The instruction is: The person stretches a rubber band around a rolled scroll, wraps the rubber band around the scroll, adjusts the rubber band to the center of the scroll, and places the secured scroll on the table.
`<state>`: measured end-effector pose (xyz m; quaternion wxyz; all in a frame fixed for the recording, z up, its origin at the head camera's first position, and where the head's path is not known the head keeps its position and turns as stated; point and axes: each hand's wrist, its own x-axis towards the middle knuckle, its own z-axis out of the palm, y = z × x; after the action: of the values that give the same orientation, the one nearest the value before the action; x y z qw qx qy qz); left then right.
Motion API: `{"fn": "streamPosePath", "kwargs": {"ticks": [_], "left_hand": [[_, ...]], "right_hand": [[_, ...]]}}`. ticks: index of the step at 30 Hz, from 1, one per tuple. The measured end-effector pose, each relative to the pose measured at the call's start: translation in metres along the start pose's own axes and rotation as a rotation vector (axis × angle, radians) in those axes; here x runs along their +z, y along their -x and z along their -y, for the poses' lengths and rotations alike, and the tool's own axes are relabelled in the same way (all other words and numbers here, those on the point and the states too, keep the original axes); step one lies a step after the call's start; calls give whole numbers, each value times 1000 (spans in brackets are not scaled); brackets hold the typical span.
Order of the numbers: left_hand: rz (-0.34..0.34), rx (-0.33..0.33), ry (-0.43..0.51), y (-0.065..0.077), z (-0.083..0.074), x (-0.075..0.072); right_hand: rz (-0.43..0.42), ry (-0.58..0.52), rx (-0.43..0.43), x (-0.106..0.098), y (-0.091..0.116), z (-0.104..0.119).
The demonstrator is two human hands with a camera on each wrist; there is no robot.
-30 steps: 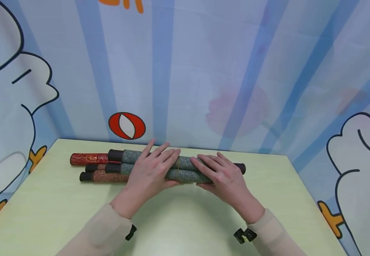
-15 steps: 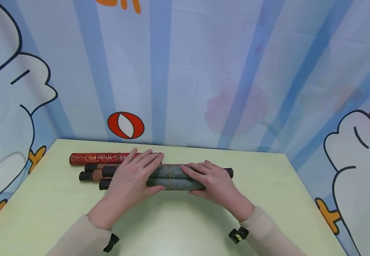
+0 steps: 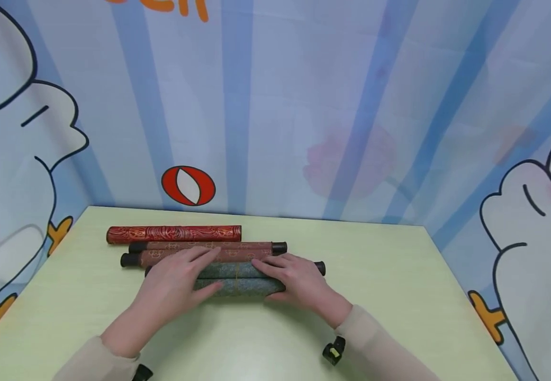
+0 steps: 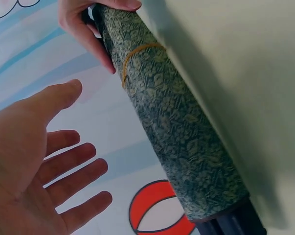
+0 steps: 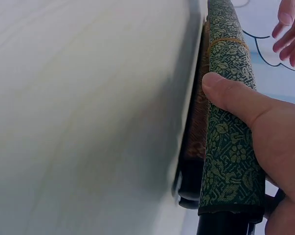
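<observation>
A scroll (image 3: 238, 287) of two parallel rolls, covered in green patterned cloth, has black end knobs and a thin yellowish band round its middle. My right hand (image 3: 299, 278) grips its right part, with the thumb (image 5: 230, 93) across the near side in the right wrist view. Near its left part is my left hand (image 3: 170, 283); in the left wrist view the fingers (image 4: 79, 181) are spread and apart from the cloth. Just behind lies a brown scroll (image 3: 251, 254), also of two rolls with black knobs, partly covered by my left hand.
A single red patterned roll (image 3: 175, 234) lies at the back left of the pale yellow table (image 3: 375, 286), behind the brown scroll. A printed cloth backdrop (image 3: 275, 106) stands along the table's back and sides.
My hands have moved nearer and to the left. The green scroll has come off the top of the others, toward the front, uncovering the red roll and most of the brown scroll.
</observation>
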<state>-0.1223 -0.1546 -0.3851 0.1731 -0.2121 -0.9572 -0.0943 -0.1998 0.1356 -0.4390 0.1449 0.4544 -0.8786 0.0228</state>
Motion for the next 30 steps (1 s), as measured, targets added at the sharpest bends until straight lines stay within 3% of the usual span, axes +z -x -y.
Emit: {"fn": "streamPosePath", "kwargs": {"ticks": [4, 10, 20, 26, 30], "left_hand": [[50, -35, 12, 9, 3, 4], [61, -47, 53, 18, 6, 7], [172, -121, 69, 27, 6, 11], [126, -109, 48, 36, 7, 17], [128, -131, 51, 41, 6, 19]], "right_hand": [[45, -36, 17, 9, -7, 3], [85, -51, 22, 19, -13, 7], [69, -11, -4, 28, -18, 10], [88, 21, -3, 29, -20, 11], [101, -15, 49, 22, -16, 14]]}}
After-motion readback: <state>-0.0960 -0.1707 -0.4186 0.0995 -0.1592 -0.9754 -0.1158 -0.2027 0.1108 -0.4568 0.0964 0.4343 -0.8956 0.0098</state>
